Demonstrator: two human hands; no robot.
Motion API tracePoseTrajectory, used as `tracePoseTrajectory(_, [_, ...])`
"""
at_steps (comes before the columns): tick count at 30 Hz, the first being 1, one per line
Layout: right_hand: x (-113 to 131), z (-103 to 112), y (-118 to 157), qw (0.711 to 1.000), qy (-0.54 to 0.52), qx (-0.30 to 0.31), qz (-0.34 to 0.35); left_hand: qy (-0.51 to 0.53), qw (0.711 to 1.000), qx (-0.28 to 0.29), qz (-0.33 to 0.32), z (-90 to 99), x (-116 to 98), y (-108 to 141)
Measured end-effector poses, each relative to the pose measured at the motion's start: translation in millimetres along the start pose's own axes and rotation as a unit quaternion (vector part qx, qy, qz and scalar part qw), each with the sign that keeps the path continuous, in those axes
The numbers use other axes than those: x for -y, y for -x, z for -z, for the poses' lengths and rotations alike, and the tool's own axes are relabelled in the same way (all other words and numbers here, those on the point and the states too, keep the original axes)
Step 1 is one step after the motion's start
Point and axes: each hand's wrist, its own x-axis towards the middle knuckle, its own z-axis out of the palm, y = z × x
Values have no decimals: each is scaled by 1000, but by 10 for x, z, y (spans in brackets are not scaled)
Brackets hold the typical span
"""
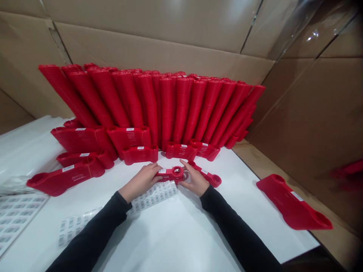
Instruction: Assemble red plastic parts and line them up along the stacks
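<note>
A small red plastic piece point(167, 174) with a round ring at its right end and a white label on top is held low over the white table. My left hand point(141, 182) grips its left end, fingers on the top and far side. At the ring end, my right hand point(195, 178) closes on it between thumb and fingers. A sheet of barcode stickers point(154, 197) lies just below the piece, partly under my left wrist. Right behind my right hand rests another labelled red piece point(206, 174).
Tall stacks of red pieces point(181, 109) lean along the cardboard wall point(159, 45). Shorter labelled stacks point(68, 175) stand at the left, and one labelled stack point(293, 204) is at the right. More sticker sheets point(17, 217) and clear plastic wrap point(25, 151) lie on the left.
</note>
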Motion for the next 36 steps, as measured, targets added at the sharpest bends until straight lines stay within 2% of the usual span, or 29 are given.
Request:
tracePoseTrajectory(8, [72,19,-9,999,-27,-35,20,3,1000,-1,1,-5,8,-3])
tracePoseTrajectory(17, [-12,-22,-2,1000,17,-7,-3,-5,1000,-1,0,-3,3,1])
tracePoseTrajectory(28, [86,11,-5,998,-36,-48,11,-15,1000,-6,4,-19,11,-4])
tracePoseTrajectory(33, [11,-8,-6,1000,-6,-8,-1,-15,1000,-5,4,-21,13,-8])
tracePoseTrajectory(36, [-21,-22,-9,1000,15,-7,-6,-16,1000,-6,5,-21,7,-5])
